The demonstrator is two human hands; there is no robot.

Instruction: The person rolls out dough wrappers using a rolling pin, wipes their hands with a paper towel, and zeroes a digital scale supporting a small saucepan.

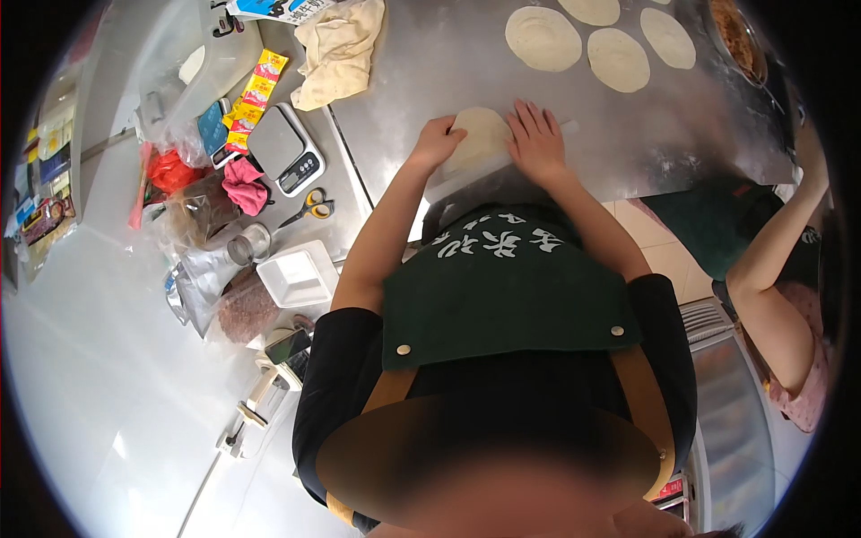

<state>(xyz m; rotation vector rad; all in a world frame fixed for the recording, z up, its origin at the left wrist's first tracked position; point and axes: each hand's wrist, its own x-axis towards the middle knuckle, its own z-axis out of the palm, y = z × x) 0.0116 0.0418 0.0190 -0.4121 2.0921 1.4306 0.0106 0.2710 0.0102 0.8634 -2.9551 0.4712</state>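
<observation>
A flat, pale round of dough (pixel 482 133) lies near the front edge of the metal worktop, between my two hands. My left hand (pixel 437 143) is closed at its left rim, fingers curled and thumb over the dough. Stretched out flat, my right hand (pixel 536 142) rests at the right side of the round. A pale, stick-like end (pixel 569 125) shows just past that hand; the rest of it is hidden under the palm. Further back lie several rolled rounds, the nearest being a dough round (pixel 619 61) and a larger dough round (pixel 543 39).
A lump of dough or cloth (pixel 339 54) sits back left. On the left counter are a scale (pixel 285 151), scissors (pixel 309 208), a white tray (pixel 299 274) and yellow-red packets (pixel 256 99). A bowl of filling (pixel 737 40) stands back right. Another person's arm (pixel 776 242) is at right.
</observation>
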